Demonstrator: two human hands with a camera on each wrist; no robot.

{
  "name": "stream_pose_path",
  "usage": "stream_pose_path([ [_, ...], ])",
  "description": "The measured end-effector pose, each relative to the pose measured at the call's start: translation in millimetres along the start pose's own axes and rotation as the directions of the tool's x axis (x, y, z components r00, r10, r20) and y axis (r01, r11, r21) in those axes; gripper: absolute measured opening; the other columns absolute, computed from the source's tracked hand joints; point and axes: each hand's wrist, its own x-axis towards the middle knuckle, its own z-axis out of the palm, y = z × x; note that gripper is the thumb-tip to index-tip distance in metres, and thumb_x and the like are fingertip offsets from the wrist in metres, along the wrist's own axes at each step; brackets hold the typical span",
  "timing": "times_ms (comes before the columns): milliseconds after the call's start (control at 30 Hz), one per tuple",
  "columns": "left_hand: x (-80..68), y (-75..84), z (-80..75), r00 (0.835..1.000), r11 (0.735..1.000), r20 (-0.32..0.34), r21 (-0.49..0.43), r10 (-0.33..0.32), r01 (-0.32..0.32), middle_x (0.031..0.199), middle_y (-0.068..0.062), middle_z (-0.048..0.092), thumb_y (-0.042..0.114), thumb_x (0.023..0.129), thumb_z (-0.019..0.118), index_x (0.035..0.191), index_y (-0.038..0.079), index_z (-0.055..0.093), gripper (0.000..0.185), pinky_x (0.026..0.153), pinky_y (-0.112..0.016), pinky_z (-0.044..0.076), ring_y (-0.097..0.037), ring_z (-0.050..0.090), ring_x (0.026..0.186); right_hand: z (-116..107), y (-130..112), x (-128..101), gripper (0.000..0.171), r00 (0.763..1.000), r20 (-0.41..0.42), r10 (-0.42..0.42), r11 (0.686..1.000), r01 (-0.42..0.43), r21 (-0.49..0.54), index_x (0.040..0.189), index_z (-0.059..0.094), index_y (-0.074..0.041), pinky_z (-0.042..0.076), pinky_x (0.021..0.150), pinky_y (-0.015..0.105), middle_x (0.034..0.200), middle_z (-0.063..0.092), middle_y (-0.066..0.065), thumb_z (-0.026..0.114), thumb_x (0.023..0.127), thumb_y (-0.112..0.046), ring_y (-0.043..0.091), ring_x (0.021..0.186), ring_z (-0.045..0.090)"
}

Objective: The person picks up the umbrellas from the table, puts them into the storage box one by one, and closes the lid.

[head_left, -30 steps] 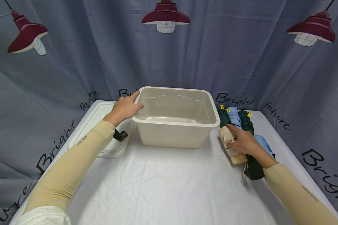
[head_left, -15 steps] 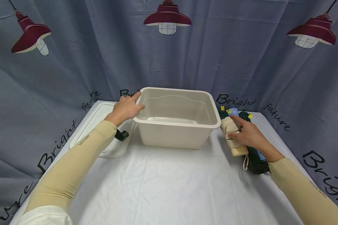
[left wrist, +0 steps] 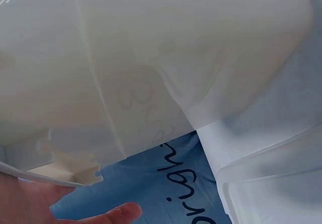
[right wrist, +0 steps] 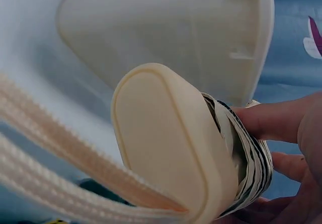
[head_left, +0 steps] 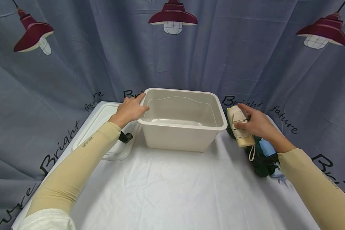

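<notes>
A blue-grey curtain (head_left: 74,64) printed with red lamps and black lettering hangs beyond both hands, and the white-covered counter (head_left: 172,185) spreads beneath them. Between the two hands stands an open cream storage bin (head_left: 181,126), upright on the counter. Under and outward of the left forearm lies a clear lid (head_left: 103,127), flat, with a dark latch (head_left: 125,137) just below that wrist. The left arm, in a tan sleeve, reaches forward at a slant from the lower left, and the left hand (head_left: 130,110) rests on the bin's near-left corner, fingers laid over the rim and thumb towards the inside; the left wrist view shows only the bin's outer wall close up and a fingertip (left wrist: 123,213) under the rim, so the hand lies relaxed on the edge rather than clenched. The right arm comes in from the lower right, bent at the wrist, and the right hand (head_left: 256,124) grips a folded beige umbrella (head_left: 238,123) held clear of the counter just beside the bin's right wall, tilted with its handle end towards the person. Fingers curl over the top and the thumb (right wrist: 271,121) presses its side, as the right wrist view shows, with the pale oval handle cap (right wrist: 166,138) nearest the lens. A cord loop (head_left: 251,155) dangles from the umbrella below that hand. Beneath the right wrist lie more folded umbrellas, a dark green one (head_left: 260,163) and a light blue one (head_left: 266,147), side by side.
</notes>
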Motion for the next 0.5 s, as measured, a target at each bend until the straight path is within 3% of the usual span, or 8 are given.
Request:
stream_pose_path([
  [233,1.2,-1.0,0.9,1.000,1.000,0.021,-0.015,0.002,-0.002,0.161,-0.019,0.033,0.049,0.096,0.048,0.163,0.034,0.012,0.077,0.104,-0.066,0.037,-0.047,0.023,0.148,-14.6,-15.4,10.1,0.094,1.000,-0.006,0.009,1.000,-0.009,-0.010,0.164,0.016,-0.021,0.054,0.079,0.054,0.137,0.043,0.037,0.074,0.091,-0.036,0.047,0.109,0.053],
  [500,3.1,-2.5,-1.2,1.000,0.999,0.027,-0.049,0.016,-0.014,0.162,-0.015,0.034,0.046,0.097,0.049,0.164,0.030,0.012,0.078,0.105,-0.061,0.039,-0.045,0.029,0.147,-32.0,-36.3,23.6,0.093,1.000,-0.026,0.000,1.000,0.001,0.013,0.164,0.015,-0.023,0.051,0.088,0.061,0.136,0.043,0.036,0.073,0.092,-0.037,0.048,0.110,0.051],
])
